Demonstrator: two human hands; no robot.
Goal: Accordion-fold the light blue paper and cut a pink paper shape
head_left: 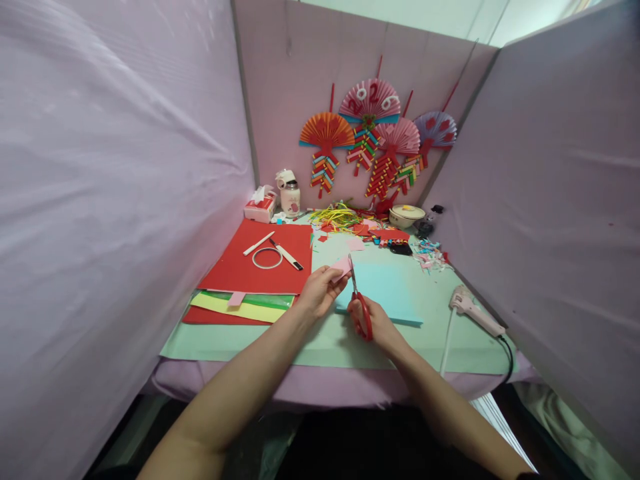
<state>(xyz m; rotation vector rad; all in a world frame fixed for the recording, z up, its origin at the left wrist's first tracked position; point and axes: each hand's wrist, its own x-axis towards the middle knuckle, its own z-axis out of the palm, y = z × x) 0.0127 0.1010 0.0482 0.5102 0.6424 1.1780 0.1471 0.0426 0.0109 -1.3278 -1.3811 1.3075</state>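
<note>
Two hands: the left hand point(321, 291) pinches a small pink paper piece point(341, 268), the right hand point(376, 323) curls its fingers round red-handled metal scissors point(368, 327), blades at the piece's right edge. Pale-green worktop point(433, 301) stretches between light-blue paper stack point(395, 287) and pale-pink glue gun point(477, 313).

Pink paper point(341, 269) and red-handled scissors point(356, 294) contrast with sky-blue paper point(387, 287) and a mint-green bench point(310, 345). A red sheet point(233, 257) glows near an orange fan point(326, 129), a lilac fan point(434, 127) with red patches and a pink fan point(363, 107) bearing "2026" in alternating red and white.
</note>
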